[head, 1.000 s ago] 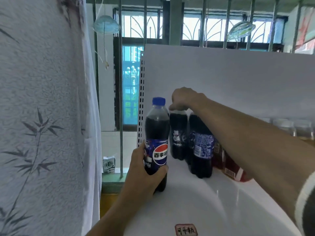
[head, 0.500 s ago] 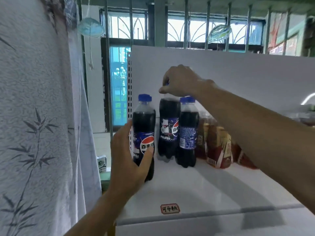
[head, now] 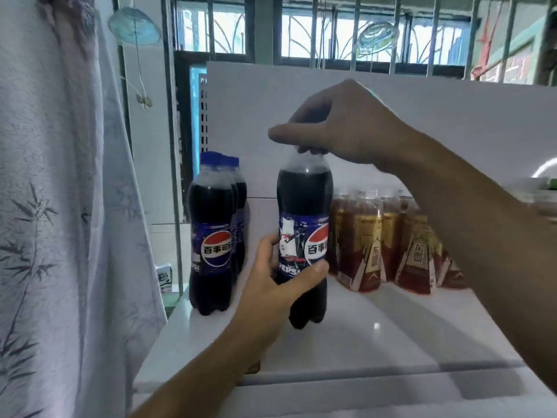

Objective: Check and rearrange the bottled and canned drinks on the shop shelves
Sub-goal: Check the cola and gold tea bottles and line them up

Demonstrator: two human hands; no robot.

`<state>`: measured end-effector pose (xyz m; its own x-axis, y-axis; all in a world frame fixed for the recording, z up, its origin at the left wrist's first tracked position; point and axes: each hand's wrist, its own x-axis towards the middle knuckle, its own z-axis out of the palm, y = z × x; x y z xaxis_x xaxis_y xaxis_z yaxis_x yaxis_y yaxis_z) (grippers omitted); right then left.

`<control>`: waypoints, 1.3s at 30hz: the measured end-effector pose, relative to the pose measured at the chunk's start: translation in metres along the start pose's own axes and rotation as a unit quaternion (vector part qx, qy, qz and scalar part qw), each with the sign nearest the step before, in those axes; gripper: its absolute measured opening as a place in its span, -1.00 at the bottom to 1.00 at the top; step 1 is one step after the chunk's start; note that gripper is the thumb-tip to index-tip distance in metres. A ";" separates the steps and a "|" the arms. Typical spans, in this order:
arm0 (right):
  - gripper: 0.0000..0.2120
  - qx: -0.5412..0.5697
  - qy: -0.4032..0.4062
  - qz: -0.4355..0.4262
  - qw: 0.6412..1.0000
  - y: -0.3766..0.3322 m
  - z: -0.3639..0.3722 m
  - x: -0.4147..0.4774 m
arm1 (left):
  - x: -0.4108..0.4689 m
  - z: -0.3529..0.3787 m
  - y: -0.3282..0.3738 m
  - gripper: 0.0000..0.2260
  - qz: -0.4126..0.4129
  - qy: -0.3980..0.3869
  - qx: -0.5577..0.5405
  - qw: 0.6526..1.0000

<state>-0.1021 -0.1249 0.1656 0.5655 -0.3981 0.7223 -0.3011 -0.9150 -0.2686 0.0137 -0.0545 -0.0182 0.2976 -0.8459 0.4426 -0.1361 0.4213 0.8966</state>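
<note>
A dark Pepsi bottle (head: 304, 203) stands upright on the white shelf (head: 376, 336), near its middle. My right hand (head: 340, 128) grips its cap from above, hiding the cap. My left hand (head: 277, 285) wraps around the lower label of the same bottle, thumb across the front. A row of three more Pepsi bottles (head: 212, 236) with blue caps stands at the shelf's left end, one behind the other. To the right stand several golden-red energy drink bottles (head: 366, 245).
A white back panel (head: 452, 116) rises behind the shelf. A pale curtain with a bamboo print (head: 60, 206) hangs close on the left. Barred windows (head: 331, 28) lie beyond. A small carton (head: 164, 277) sits on a ledge lower left.
My right hand has carried one Pepsi bottle by its cap forward and to the right. My left hand let go of the left-end bottle and took hold of this one.
</note>
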 end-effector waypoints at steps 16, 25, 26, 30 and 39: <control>-0.12 0.521 0.156 0.021 0.839 0.127 0.012 -0.052 | 0.058 0.051 0.011 -0.26 -0.016 -0.093 -0.062 0.994; -0.13 0.741 0.118 0.054 0.659 0.143 0.031 -0.086 | 0.038 0.068 -0.018 -0.55 -0.065 -0.065 -0.196 0.976; -0.26 0.752 0.102 0.055 0.649 0.143 0.031 -0.088 | 0.039 0.067 -0.018 -0.58 -0.091 -0.062 -0.215 0.970; -0.40 0.713 0.150 0.113 0.676 0.141 0.033 -0.090 | 0.038 0.070 -0.018 -0.39 -0.099 -0.067 -0.234 0.965; -0.48 0.721 0.170 0.100 0.664 0.137 0.032 -0.093 | 0.038 0.065 -0.020 -0.43 -0.134 -0.061 -0.209 0.967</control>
<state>-0.1715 -0.2149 0.0412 0.3450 -0.7084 0.6158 0.8433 -0.0541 -0.5346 -0.0337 -0.1165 -0.0185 0.1522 -0.9645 0.2159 0.3312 0.2556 0.9083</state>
